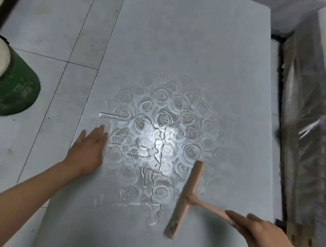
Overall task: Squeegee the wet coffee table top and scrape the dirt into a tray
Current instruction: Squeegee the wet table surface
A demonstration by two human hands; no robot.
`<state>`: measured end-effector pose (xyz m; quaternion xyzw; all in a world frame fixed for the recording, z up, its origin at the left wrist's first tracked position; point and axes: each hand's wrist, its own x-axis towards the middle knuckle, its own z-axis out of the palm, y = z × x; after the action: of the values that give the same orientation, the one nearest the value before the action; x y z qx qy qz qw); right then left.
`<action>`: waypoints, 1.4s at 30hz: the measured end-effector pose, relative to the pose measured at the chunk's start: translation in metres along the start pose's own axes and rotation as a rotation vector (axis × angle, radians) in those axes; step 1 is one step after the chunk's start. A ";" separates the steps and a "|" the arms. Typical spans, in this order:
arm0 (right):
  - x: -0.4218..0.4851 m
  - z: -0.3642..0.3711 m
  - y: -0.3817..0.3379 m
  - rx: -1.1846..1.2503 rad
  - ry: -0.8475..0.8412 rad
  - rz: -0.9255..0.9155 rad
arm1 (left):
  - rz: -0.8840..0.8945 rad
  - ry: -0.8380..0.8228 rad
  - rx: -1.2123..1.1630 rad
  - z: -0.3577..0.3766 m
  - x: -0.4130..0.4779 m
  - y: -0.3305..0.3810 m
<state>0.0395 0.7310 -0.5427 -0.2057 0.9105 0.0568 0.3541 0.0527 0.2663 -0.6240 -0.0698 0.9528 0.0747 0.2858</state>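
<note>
A grey coffee table top (188, 53) with a rose pattern fills the middle of the view. Thin water streaks and puddles (152, 159) glisten over the roses near me. A pink T-shaped squeegee (185, 197) lies with its blade on the table, just right of the wet patch. My right hand (257, 233) holds the squeegee's handle at the lower right, with its fingers stretched along it. My left hand (89, 148) rests flat with straight fingers on the table's left edge, beside the water. No tray is in view.
A green bin with a white lid (2, 84) stands on the tiled floor (51, 34) to the left. A plastic-wrapped mattress or sofa (315, 123) runs along the table's right side, with only a narrow gap.
</note>
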 end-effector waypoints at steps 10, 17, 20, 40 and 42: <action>0.007 0.069 -0.121 0.275 0.229 0.007 | -0.093 -0.114 -0.057 0.053 -0.072 0.002; -0.039 0.073 -0.127 0.385 0.337 0.179 | -0.133 -0.072 -0.058 0.067 -0.093 0.005; -0.061 0.091 -0.141 0.396 0.288 0.322 | -0.187 -0.105 -0.063 0.074 -0.100 0.007; -0.092 0.117 -0.219 0.314 0.332 0.154 | -0.298 -0.090 -0.207 0.104 -0.140 -0.022; -0.082 0.113 -0.234 0.497 0.190 0.186 | -0.302 -0.081 -0.191 0.105 -0.140 -0.027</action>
<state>0.2607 0.5736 -0.5618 -0.0325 0.9407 -0.1553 0.2999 0.2291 0.2718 -0.6356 -0.2360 0.9078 0.1239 0.3238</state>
